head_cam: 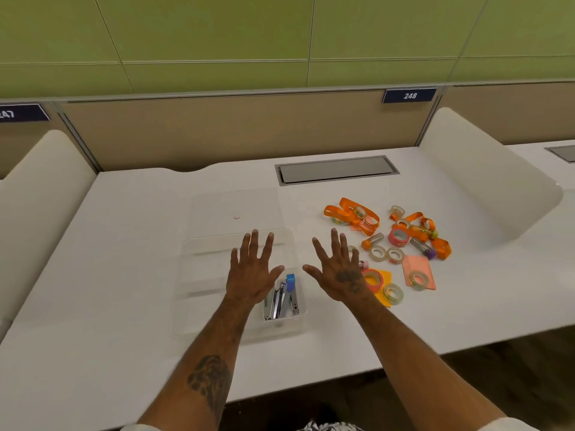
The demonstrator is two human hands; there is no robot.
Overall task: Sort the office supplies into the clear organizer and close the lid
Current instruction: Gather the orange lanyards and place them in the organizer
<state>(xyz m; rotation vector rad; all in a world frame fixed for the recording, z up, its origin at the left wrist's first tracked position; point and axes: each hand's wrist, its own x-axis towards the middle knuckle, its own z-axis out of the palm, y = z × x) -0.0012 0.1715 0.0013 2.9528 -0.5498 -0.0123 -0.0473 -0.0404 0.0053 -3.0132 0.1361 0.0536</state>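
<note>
1. Two hands are held flat with fingers spread, gripping nothing: the left hand [253, 270] over the clear organizer [199, 275], the right hand [340, 270] beside it.
2. Three or four staplers [281, 298] are seen in its near-right compartment.
3. Its lid [236, 206] lies behind.
4. Tape rolls [393, 292] and orange lanyards [351, 214] are scattered right on the white desk [124, 244].

supplies [401, 244] right of organizer [199, 284]

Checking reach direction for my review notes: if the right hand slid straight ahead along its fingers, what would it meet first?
Probably nothing: the right hand points past the orange ribbon lanyard, toward bare white desk.
</note>
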